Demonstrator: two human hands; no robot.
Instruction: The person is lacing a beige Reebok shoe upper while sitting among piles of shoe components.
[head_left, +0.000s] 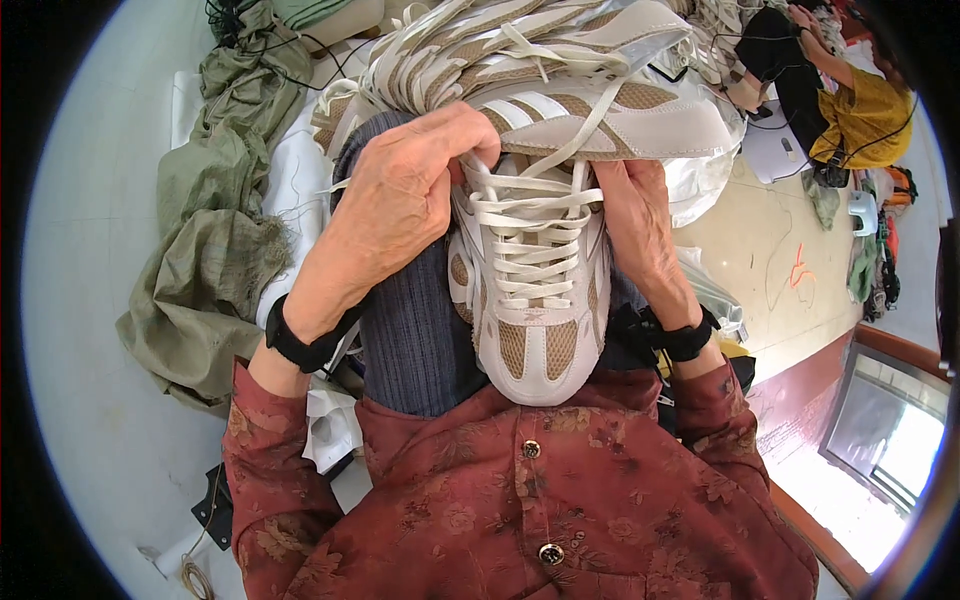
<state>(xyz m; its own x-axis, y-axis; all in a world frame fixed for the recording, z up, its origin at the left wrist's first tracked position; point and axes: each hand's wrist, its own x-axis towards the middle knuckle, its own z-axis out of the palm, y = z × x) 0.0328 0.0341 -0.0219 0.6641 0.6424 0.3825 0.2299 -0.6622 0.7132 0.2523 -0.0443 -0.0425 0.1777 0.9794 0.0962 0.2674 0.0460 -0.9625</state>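
A beige sneaker [545, 345] with tan mesh panels rests toe toward me against my lap, its cream shoelace [540, 255] criss-crossed loosely up the front. At the upper left of its lacing, my left hand [400, 190] is closed, thumb and bent fingers pinching near the top of the lace. My right hand [642, 225] reaches along the sneaker's right side; its fingertips are hidden at the shoe opening. Across the top of this sneaker lies another matching sneaker [670, 125], sideways, with a lace end draped over it.
Several similar sneakers [440, 60] are heaped just beyond. Olive-green cloth [215, 250] lies at the left. Toward the far right, another person in a yellow garment [870, 115] sits near a white basin-like object [862, 212]. An orange cord [800, 268] lies on the floor.
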